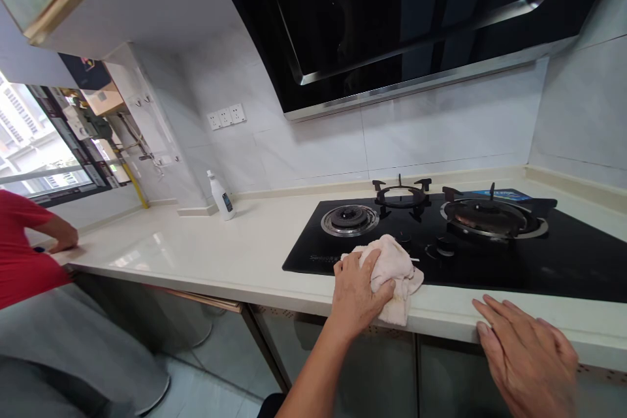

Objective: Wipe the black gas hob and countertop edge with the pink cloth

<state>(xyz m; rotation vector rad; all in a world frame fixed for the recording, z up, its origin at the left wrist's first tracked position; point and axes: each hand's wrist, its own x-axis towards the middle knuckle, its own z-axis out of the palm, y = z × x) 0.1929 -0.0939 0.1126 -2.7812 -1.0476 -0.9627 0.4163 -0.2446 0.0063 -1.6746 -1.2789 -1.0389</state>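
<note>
Head view, left hand [357,294] gripping pale cloth [394,268], right hand [526,359] spread wide on counter edge [441,305], gas hob [490,268] lettering unreadable

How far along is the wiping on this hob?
Done: the countertop looks clean and glossy, though that's hard to judge. In hand: the left hand presses a pale pink cloth on the front of the black glass hob. Remaining: the hob's right side, around the right burner; the right hand rests on the counter edge.
</note>
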